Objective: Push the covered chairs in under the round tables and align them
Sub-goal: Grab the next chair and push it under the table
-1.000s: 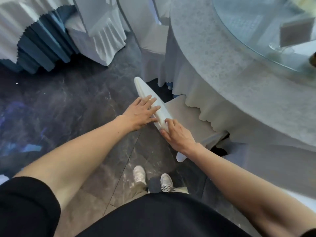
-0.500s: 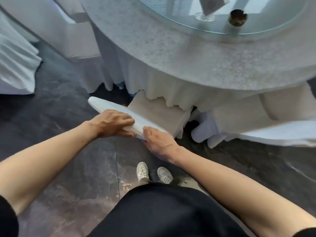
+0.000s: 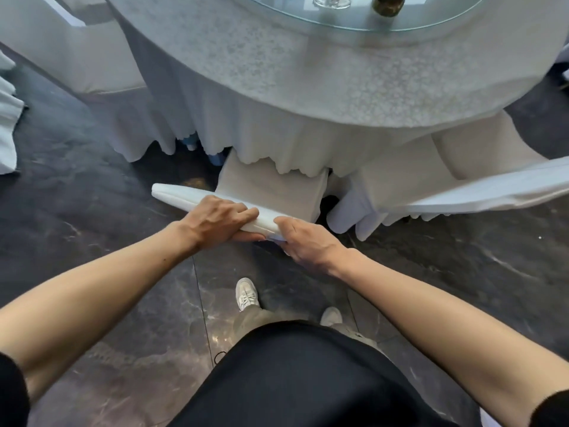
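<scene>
A white covered chair (image 3: 271,189) stands in front of me, its seat partly under the round table (image 3: 308,75), whose white cloth hangs over the seat's far end. The top edge of the chair's back (image 3: 175,194) runs from left to lower right. My left hand (image 3: 220,218) is closed over the middle of that edge. My right hand (image 3: 303,241) grips the edge's right end. A second covered chair (image 3: 462,186) stands to the right, its seat under the table too.
A third covered chair (image 3: 77,53) stands at the table's upper left. A glass turntable (image 3: 369,16) with a small jar lies on the table. White drapery (image 3: 6,124) hangs at the left edge. Dark marble floor (image 3: 92,241) lies around my feet.
The view has swung so that I face the table squarely. The chair's seat now sits further under the tablecloth. Both hands have closed around the back's top edge.
</scene>
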A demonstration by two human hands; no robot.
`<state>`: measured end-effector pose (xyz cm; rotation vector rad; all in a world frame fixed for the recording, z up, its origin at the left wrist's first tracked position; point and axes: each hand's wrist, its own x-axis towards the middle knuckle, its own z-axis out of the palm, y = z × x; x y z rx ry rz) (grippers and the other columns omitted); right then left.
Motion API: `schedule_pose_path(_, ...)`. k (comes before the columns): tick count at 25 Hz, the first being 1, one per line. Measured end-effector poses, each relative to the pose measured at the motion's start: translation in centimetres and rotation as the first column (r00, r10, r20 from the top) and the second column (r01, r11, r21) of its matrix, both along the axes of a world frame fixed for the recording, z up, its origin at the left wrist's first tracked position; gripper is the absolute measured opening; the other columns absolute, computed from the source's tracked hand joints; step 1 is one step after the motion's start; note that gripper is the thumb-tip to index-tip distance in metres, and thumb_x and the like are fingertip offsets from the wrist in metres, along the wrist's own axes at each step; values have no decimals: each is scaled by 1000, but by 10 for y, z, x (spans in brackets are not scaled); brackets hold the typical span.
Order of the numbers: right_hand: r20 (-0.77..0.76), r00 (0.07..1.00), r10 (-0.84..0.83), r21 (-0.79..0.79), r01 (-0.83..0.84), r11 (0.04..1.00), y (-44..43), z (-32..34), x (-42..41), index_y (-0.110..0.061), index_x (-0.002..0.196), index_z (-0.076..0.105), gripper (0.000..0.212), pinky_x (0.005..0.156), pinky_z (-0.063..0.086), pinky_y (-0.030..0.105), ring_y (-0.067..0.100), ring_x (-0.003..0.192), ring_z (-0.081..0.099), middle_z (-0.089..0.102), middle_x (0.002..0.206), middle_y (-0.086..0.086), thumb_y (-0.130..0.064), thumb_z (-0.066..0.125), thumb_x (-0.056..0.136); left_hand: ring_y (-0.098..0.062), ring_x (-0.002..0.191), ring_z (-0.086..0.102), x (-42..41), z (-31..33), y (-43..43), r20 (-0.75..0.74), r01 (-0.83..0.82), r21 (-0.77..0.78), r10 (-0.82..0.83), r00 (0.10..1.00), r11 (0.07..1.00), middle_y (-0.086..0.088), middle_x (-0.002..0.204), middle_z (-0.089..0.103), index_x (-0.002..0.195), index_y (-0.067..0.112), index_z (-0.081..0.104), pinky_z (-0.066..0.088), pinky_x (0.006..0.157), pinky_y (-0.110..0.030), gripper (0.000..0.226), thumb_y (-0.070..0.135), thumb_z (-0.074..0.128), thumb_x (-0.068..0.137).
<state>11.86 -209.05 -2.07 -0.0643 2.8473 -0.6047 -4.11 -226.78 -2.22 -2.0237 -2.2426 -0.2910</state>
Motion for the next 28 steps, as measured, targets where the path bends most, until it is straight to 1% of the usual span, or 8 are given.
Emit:
schedule_pose_path(6, 12, 996, 88, 46, -89, 995, 94, 7, 111, -1, 130, 49, 43, 86, 49, 45, 39, 107, 60, 59, 126, 23, -24, 55, 94, -25, 44, 58, 136, 0, 76, 19, -83, -26, 83, 996, 996, -4, 57, 62, 80, 14, 56, 37, 39, -28, 53, 61, 35, 92)
schedule_pose_path(10, 1, 993, 119, 102, -118, 988, 176, 3, 177, -5, 124, 53, 51, 77, 54, 48, 40, 96, 64, 65, 118, 19, -36, 39, 86, -26, 44, 59, 229, 1, 151, 33, -233, -39, 234, 972, 972, -5, 58, 65, 81, 14, 58, 31, 43, -25, 51, 60, 39, 91)
schedule_pose_path(13, -22, 999, 35, 91, -33, 995, 219, -3, 214, -18, 127, 49, 48, 91, 45, 45, 33, 108, 59, 61, 124, 7, -42, 38, 87, -30, 53, 63, 277, 5, 197, 63, -356, -56, 359, 931, 933, -6, 66, 68, 91, 13, 58, 34, 47, -28, 50, 61, 40, 92)
schedule_pose_path(16, 1, 1000, 10, 85, -10, 996, 243, -5, 233, -20, 132, 46, 54, 102, 36, 43, 30, 116, 51, 55, 130, 4, -47, 32, 88, -28, 64, 64, 301, 9, 218, 127, -436, -122, 450, 884, 892, -4, 78, 68, 99, 16, 55, 45, 54, -31, 52, 64, 36, 92)
schedule_pose_path(19, -15, 999, 42, 28, -41, 999, 245, 0, 233, -19, 133, 46, 56, 103, 32, 37, 26, 117, 47, 54, 132, 4, -43, 28, 86, -23, 66, 63, 302, 9, 203, 207, -489, -77, 494, 845, 869, 1, 80, 68, 102, 22, 56, 35, 53, -29, 53, 67, 31, 90)
schedule_pose_path(23, -111, 991, -69, -32, 65, 997, 229, -7, 223, -22, 117, 59, 50, 93, 38, 37, 23, 106, 55, 64, 115, 2, -47, 23, 93, -21, 65, 63, 298, 0, 168, 273, -593, -35, 579, 769, 804, 2, 77, 69, 105, 26, 63, 31, 57, -27, 61, 70, 26, 86)
schedule_pose_path(25, -167, 980, -110, 4, 112, 994, 220, -10, 210, -21, 98, 63, 48, 72, 42, 35, 23, 88, 60, 68, 97, 0, -45, 21, 96, -22, 61, 64, 295, -5, 169, 260, -627, -5, 606, 752, 779, 1, 73, 70, 100, 24, 68, 34, 56, -27, 61, 69, 30, 84)
schedule_pose_path(28, -301, 938, -170, 74, 201, 977, 212, -19, 199, -17, 73, 58, 45, 51, 29, 29, 23, 61, 57, 62, 70, 0, -38, 24, 94, -22, 58, 67, 292, -17, 173, 212, -624, 106, 595, 775, 774, 0, 71, 73, 92, 22, 73, 44, 50, -27, 55, 65, 41, 84)
